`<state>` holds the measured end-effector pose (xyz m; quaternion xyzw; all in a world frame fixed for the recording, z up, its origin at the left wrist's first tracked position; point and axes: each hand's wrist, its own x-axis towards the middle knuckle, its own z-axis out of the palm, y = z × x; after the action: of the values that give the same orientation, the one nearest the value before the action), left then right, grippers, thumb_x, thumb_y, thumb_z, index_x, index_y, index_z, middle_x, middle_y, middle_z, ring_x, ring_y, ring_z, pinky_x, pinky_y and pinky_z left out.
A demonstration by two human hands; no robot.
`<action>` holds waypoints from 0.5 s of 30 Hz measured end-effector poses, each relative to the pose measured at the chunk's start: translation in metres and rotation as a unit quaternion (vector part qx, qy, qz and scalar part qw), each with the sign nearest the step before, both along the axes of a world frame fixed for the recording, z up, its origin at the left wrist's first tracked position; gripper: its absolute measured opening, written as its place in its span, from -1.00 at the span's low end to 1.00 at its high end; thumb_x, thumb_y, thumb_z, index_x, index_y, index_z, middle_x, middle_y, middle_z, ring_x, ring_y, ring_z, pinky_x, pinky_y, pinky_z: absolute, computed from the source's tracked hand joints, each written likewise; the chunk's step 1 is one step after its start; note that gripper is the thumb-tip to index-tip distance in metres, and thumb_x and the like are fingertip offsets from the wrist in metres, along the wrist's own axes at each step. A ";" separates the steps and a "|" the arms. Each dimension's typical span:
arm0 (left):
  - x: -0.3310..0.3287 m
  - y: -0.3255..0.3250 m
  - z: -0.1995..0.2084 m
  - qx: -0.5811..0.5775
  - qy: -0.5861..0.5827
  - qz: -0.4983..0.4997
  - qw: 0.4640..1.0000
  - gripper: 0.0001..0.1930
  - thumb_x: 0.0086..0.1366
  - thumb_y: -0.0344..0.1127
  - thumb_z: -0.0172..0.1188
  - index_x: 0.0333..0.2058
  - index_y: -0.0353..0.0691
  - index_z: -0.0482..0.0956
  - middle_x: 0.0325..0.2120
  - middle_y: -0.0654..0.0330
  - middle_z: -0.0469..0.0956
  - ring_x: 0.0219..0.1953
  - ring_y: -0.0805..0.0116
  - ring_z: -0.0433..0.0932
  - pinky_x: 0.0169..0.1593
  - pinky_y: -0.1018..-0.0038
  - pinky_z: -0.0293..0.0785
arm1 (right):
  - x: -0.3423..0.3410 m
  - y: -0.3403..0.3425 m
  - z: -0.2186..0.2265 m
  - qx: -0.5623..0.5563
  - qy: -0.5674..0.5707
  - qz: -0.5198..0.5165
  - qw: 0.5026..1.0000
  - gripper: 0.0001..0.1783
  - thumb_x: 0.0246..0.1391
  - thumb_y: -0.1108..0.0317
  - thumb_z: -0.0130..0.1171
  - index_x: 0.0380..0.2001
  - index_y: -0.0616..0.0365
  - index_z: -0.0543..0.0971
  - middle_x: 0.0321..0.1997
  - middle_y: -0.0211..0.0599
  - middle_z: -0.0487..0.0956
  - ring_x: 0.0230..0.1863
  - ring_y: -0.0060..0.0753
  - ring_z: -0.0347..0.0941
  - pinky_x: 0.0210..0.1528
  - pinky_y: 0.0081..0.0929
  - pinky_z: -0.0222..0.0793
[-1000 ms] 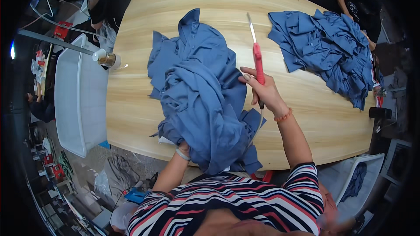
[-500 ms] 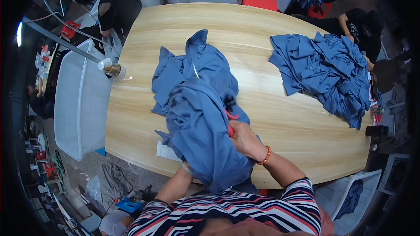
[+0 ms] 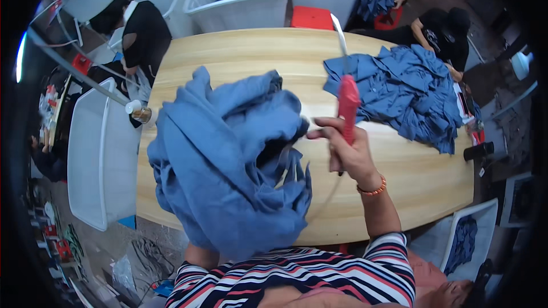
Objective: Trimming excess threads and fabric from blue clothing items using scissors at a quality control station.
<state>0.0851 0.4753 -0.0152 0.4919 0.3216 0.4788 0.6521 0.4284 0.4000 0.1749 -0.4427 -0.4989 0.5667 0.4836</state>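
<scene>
A bunched blue shirt (image 3: 222,159) is raised above the table in front of my chest, with dark openings in its folds on the right. My left forearm (image 3: 201,256) goes up beneath it; the cloth hides my left hand and its fingers. To the right of the shirt, my right hand (image 3: 349,151) is closed around a tool with a red ribbed handle (image 3: 348,105) and a long, pale, slightly bent metal end that points away from me. The tool's exact kind is unclear. My thumb and forefinger reach left, close to the shirt's edge; whether they touch it I cannot tell.
More blue garments lie heaped on the wooden table (image 3: 188,51) at the right (image 3: 405,91). White bins stand beyond it (image 3: 240,8), at left (image 3: 91,159) and lower right (image 3: 474,234). A jar (image 3: 138,112) is by the left edge. Other people sit around the far side.
The shirt has been lifted off the table and moved left, its folds turned over. My right hand has come away from the cloth to the right, raising the red-handled tool.
</scene>
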 end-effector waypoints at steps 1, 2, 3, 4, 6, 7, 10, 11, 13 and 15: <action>-0.030 -0.066 -0.017 0.016 0.008 0.001 1.000 -0.32 0.30 0.04 -0.02 0.24 -0.27 0.10 0.18 0.05 0.26 0.17 0.11 0.30 0.27 0.27 0.16 | 0.017 -0.001 -0.011 -0.028 -0.016 -0.021 0.999 -0.66 0.23 0.30 -0.03 -0.06 0.35 0.45 -0.38 -0.13 0.61 -0.83 -0.73 0.26 -0.78 -0.75 0.19; -0.045 -0.096 -0.024 0.035 0.013 0.003 0.999 -0.32 0.30 0.05 -0.02 0.24 -0.27 0.10 0.18 0.05 0.26 0.17 0.11 0.30 0.27 0.27 0.16 | 0.031 -0.007 -0.020 -0.052 -0.034 -0.043 0.997 -0.64 0.24 0.29 -0.05 -0.06 0.38 0.44 -0.35 -0.06 0.62 -0.85 -0.71 0.26 -0.79 -0.74 0.22; -0.036 -0.087 -0.015 0.055 0.028 0.019 0.998 -0.32 0.30 0.05 -0.03 0.24 -0.28 0.10 0.18 0.05 0.26 0.17 0.11 0.30 0.27 0.27 0.16 | 0.034 -0.009 -0.034 -0.073 -0.044 -0.033 0.996 -0.63 0.24 0.28 -0.05 -0.05 0.39 0.43 -0.36 -0.06 0.62 -0.85 -0.71 0.26 -0.79 -0.72 0.23; -0.038 -0.094 -0.015 0.076 0.040 0.028 0.996 -0.32 0.30 0.05 -0.03 0.24 -0.28 0.10 0.18 0.05 0.26 0.17 0.11 0.30 0.27 0.28 0.16 | 0.040 -0.011 -0.047 -0.094 -0.057 -0.032 0.993 -0.62 0.24 0.27 -0.05 -0.05 0.41 0.42 -0.37 -0.06 0.62 -0.85 -0.70 0.26 -0.80 -0.71 0.25; -0.042 -0.100 -0.013 0.112 0.078 0.049 0.989 -0.32 0.30 0.05 -0.03 0.24 -0.28 0.10 0.18 0.05 0.26 0.17 0.11 0.30 0.27 0.28 0.16 | 0.044 -0.012 -0.073 -0.145 -0.063 -0.016 0.987 -0.60 0.23 0.25 -0.03 -0.05 0.41 0.42 -0.39 -0.05 0.62 -0.85 -0.69 0.26 -0.79 -0.69 0.26; -0.039 -0.099 -0.015 0.130 0.091 0.055 0.986 -0.32 0.30 0.05 -0.03 0.24 -0.28 0.10 0.18 0.05 0.26 0.17 0.11 0.30 0.27 0.28 0.15 | 0.047 -0.013 -0.088 -0.137 -0.062 -0.014 0.989 -0.60 0.23 0.25 -0.03 -0.05 0.41 0.42 -0.39 -0.05 0.62 -0.85 -0.69 0.26 -0.79 -0.69 0.26; -0.023 -0.086 -0.022 0.180 0.128 0.070 0.973 -0.32 0.31 0.06 -0.04 0.24 -0.28 0.10 0.18 0.05 0.26 0.17 0.11 0.30 0.27 0.28 0.15 | 0.053 -0.009 -0.122 -0.186 -0.043 -0.042 0.981 -0.59 0.22 0.23 -0.02 -0.05 0.39 0.43 -0.41 -0.04 0.62 -0.85 -0.68 0.26 -0.78 -0.68 0.29; -0.015 -0.076 -0.025 0.195 0.136 0.069 0.969 -0.32 0.31 0.06 -0.04 0.24 -0.28 0.10 0.18 0.05 0.26 0.17 0.11 0.30 0.27 0.28 0.15 | 0.056 -0.009 -0.128 -0.208 -0.033 -0.068 0.975 -0.61 0.20 0.25 0.00 -0.06 0.39 0.44 -0.42 -0.02 0.61 -0.85 -0.67 0.25 -0.79 -0.67 0.28; -0.007 -0.038 -0.016 0.223 0.158 0.068 0.960 -0.32 0.31 0.06 -0.05 0.24 -0.28 0.10 0.18 0.05 0.26 0.17 0.11 0.30 0.27 0.28 0.15 | 0.062 -0.008 -0.140 -0.232 -0.008 -0.102 0.967 -0.62 0.19 0.25 0.01 -0.07 0.37 0.45 -0.43 0.01 0.61 -0.86 -0.66 0.24 -0.80 -0.65 0.29; 0.003 0.040 0.018 0.248 0.181 0.061 0.950 -0.32 0.31 0.06 -0.05 0.24 -0.28 0.10 0.18 0.05 0.26 0.17 0.11 0.30 0.27 0.28 0.15 | 0.065 -0.008 -0.144 -0.245 0.003 -0.128 0.961 -0.61 0.19 0.24 0.02 -0.06 0.37 0.44 -0.43 0.01 0.61 -0.86 -0.66 0.24 -0.80 -0.65 0.29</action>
<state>0.0881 0.5151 0.0028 0.6960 0.3349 0.4854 0.4096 0.4937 0.3922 0.0306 -0.6057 -0.2830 0.6065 0.4304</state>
